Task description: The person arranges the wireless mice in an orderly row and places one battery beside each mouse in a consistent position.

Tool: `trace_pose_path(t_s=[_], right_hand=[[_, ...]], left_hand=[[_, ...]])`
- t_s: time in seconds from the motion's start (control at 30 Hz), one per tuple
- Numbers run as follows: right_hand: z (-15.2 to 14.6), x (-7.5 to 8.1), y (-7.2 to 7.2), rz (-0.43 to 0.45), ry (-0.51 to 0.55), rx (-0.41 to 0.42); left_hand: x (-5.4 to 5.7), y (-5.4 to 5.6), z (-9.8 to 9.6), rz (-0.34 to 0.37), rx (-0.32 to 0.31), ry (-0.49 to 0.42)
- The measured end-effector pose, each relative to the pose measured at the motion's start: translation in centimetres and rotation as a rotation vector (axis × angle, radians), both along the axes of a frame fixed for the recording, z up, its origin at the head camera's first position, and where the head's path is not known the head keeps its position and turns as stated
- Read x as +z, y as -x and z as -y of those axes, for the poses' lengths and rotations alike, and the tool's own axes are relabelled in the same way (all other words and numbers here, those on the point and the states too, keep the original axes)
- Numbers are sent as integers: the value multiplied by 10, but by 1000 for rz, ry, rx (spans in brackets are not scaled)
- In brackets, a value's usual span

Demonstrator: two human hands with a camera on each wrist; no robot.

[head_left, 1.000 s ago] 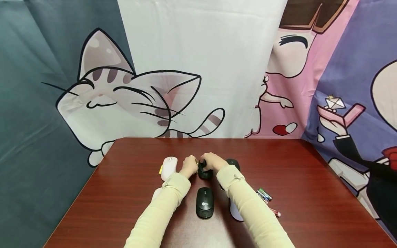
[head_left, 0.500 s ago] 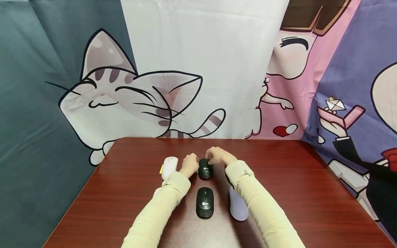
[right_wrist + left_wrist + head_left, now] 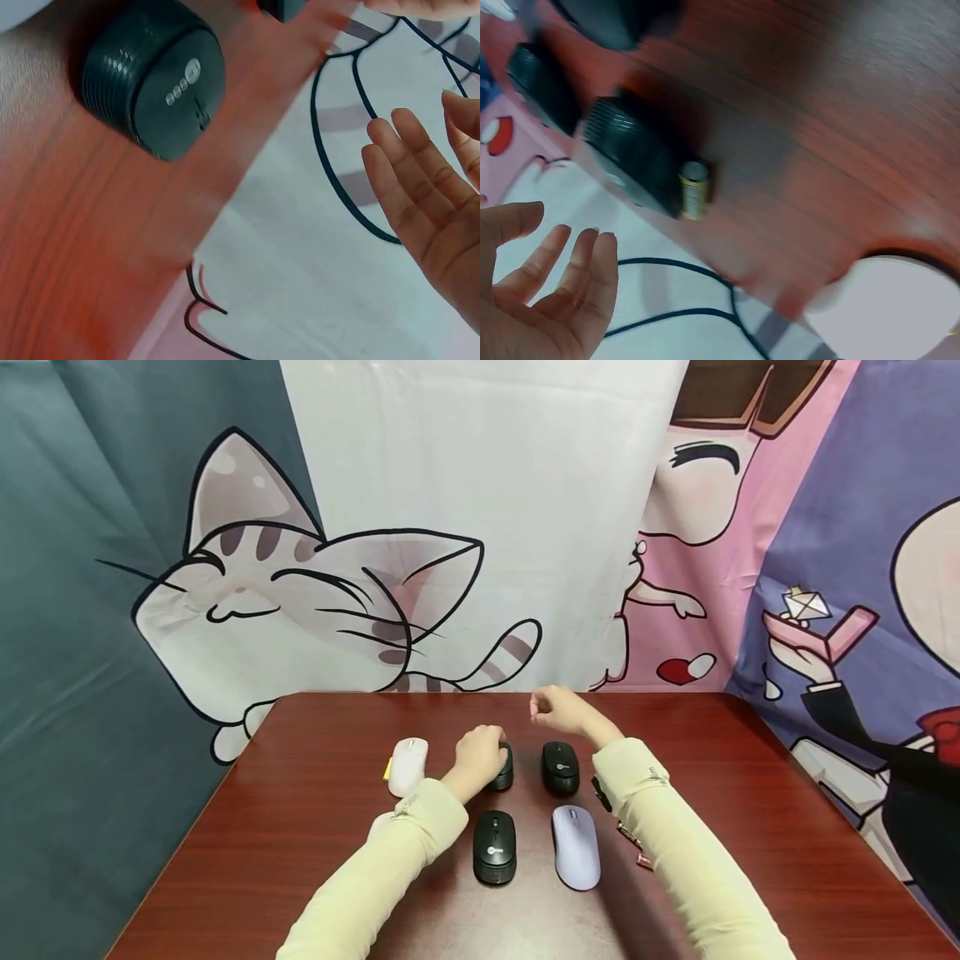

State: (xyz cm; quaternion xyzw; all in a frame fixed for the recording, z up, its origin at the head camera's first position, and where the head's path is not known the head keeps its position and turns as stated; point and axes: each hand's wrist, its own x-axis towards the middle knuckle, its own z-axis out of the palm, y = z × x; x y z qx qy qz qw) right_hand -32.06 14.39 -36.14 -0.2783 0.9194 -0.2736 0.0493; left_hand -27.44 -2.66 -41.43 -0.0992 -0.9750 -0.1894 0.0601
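My left hand (image 3: 478, 756) hovers over the left side of the far middle black mouse (image 3: 506, 767), covering much of it in the head view. The left wrist view shows that hand's fingers (image 3: 585, 270) loosely bent and empty, apart from the mouse. A yellow-gold battery (image 3: 694, 191) is right beside a black mouse (image 3: 634, 154) there. Above the table's far edge, my right hand (image 3: 558, 708) holds nothing. Its fingers (image 3: 409, 169) are relaxed in the right wrist view. Nearest to it is the far right black mouse (image 3: 560, 767).
Closer in lie another black mouse (image 3: 494, 847) and a lavender mouse (image 3: 576, 847). At left is a white mouse (image 3: 408, 767) with a yellow item (image 3: 387, 768) beside it; another white mouse (image 3: 380, 823) is mostly behind my left sleeve. Batteries (image 3: 643, 861) lie partly behind the right sleeve.
My right hand has come off the far middle black mouse and moved up and right, uncovering the far right mouse. My left hand has shifted right, over the middle mouse.
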Motion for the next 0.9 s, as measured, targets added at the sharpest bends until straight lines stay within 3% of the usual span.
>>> trace_pose_path(t_s=[0.3,0.4,0.53,0.67,0.77,0.9], right_hand=[[-20,8,-8,-59,48,1],[-29,9,-14,-68,80,-1],[-39,10,-22,-107,90,-28],[-45,9,-30,-218,-9,-112],[-49,6,-36,-283,-73,-183],[-60,-1,-43,-304,-73,-239]], left_hand=[[4,-20,-14,-39,-92,-33],[5,-25,-19,-47,-154,-42],[6,-29,-30,-26,-323,-89],[5,-38,-44,11,-515,-117],[2,-48,-54,6,-616,-76],[0,-61,-69,-10,-723,-27]])
